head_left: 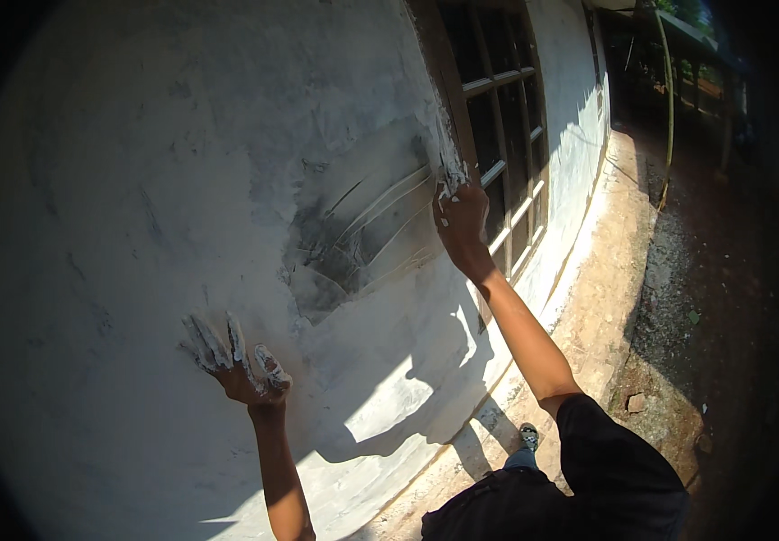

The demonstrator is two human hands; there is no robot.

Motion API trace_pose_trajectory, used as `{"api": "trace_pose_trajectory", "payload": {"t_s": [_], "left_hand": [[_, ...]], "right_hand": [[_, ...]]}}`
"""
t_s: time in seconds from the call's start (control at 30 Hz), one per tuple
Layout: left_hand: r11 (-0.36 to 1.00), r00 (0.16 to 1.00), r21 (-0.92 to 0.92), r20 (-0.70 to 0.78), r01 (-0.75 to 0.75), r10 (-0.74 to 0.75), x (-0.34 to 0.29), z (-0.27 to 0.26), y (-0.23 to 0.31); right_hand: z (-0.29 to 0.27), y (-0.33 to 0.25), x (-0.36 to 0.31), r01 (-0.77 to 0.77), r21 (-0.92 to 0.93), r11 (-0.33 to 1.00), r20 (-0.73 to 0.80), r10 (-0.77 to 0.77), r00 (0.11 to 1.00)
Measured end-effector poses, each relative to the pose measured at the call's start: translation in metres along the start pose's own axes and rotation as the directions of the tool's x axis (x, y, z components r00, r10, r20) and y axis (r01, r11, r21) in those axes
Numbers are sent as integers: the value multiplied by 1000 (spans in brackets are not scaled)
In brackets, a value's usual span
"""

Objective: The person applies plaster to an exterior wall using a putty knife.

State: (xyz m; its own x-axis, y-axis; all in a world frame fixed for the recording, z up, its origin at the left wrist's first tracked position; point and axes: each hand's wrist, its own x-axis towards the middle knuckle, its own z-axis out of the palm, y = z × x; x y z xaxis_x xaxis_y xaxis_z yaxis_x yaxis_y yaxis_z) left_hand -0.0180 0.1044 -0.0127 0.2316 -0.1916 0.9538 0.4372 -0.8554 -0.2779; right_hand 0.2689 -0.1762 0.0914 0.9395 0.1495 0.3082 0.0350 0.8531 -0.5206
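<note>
White plaster coats much of the wall in front of me. On it is a darker grey patch with curved streaks, its left border ragged. My right hand is at the patch's right side, by the window frame, fingers closed round a thin plaster-smeared tool. The tool appears nearly edge-on, so its exact kind is unclear. Lower left, my left hand has its fingers spread and thickly coated in white paste. It holds nothing visible; whether it touches the wall I cannot tell.
A brown-framed window with pale bars is right of the patch. Along the wall's foot runs a sunlit concrete ledge, with one of my shoes on it. Beyond lie rough ground with a brick piece and a leaning pole.
</note>
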Motion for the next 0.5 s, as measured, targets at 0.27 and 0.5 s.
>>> {"api": "trace_pose_trajectory", "payload": {"t_s": [0.27,0.5], "left_hand": [[989,994,-119,70,93,-85,-2,1,9],[999,992,29,118,-44,41,-49,-2,-17]], "right_hand": [[36,71,-94,720,-692,54,659,-360,661],[53,50,-155,832,-528,171,729,-412,547]]}}
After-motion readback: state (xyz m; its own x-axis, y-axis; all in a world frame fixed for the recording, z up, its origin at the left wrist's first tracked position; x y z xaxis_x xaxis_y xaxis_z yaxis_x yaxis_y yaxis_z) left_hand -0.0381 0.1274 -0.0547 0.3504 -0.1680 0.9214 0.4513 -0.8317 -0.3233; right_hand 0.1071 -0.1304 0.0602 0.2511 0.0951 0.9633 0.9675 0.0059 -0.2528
